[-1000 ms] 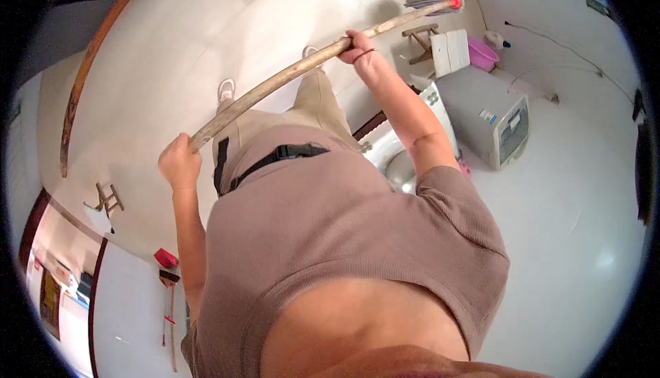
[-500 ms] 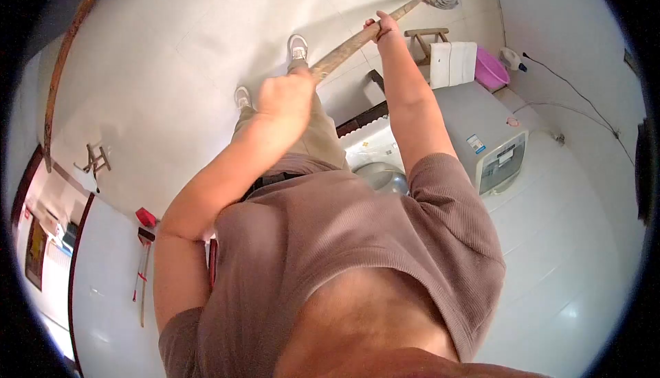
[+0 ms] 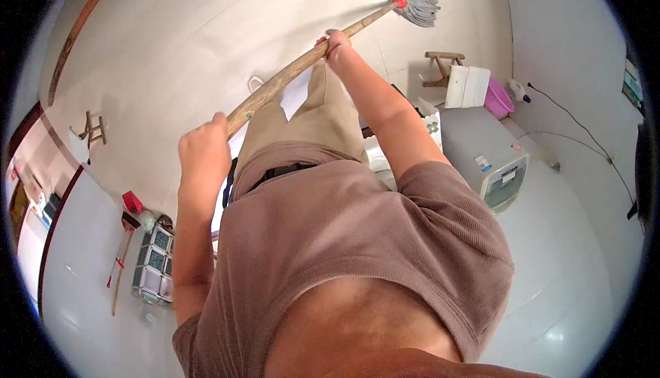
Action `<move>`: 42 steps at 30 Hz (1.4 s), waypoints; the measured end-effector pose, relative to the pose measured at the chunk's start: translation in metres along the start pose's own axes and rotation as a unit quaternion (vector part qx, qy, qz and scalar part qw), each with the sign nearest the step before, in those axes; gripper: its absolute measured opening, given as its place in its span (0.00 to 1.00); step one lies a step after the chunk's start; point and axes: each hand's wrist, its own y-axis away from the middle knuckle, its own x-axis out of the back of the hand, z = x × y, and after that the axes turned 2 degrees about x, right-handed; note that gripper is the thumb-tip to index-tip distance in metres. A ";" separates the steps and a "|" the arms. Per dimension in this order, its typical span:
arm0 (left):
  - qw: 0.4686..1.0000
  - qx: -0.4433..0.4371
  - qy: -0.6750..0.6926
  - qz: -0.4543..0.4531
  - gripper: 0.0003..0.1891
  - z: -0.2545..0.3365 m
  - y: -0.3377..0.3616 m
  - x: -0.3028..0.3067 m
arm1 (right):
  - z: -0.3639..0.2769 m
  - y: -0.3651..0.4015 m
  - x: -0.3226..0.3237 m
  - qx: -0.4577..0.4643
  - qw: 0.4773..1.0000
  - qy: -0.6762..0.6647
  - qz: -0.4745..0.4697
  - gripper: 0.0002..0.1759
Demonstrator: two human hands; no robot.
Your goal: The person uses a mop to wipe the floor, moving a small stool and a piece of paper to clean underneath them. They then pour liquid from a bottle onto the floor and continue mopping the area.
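A long wooden-handled mop [image 3: 280, 81] slants across the view from lower left to upper right. Its grey string head [image 3: 419, 5] lies spread on the pale floor at the top, joined to the handle by a red collar [image 3: 399, 2]. My left hand [image 3: 205, 150] is closed round the thick near end of the handle, left of my waist. Farther along the shaft, my right hand [image 3: 335, 44] wraps it with the arm stretched forward. Below the handle are my beige trousers, and one shoe [image 3: 256, 84] shows partly beside it.
To the right stand a wooden stool [image 3: 445, 56], a white cloth [image 3: 469, 87], a pink basin [image 3: 498, 98] and a grey boxy appliance [image 3: 483, 141]. At the left are a small folding stool [image 3: 93, 129], a red dustpan [image 3: 132, 202] and a broom [image 3: 128, 223]. A black cable [image 3: 570, 111] runs along the right wall.
Both hands have moved left with the mop, my left hand also closer to my body. The mop head has shifted slightly left, and its strings now trail out to the right.
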 end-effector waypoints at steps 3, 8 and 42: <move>0.999 0.034 -0.004 -0.004 0.04 -0.054 0.050 -0.014 | 0.071 0.043 -0.034 0.008 1.000 0.003 0.007 0.09; 0.990 0.140 -0.002 -0.028 0.04 -0.140 0.147 -0.035 | 0.198 0.103 -0.081 -0.050 0.985 0.163 -0.026 0.12; 0.966 0.258 -0.014 -0.002 0.15 -0.123 0.163 0.020 | 0.173 0.158 -0.139 -0.090 0.977 0.132 -0.144 0.11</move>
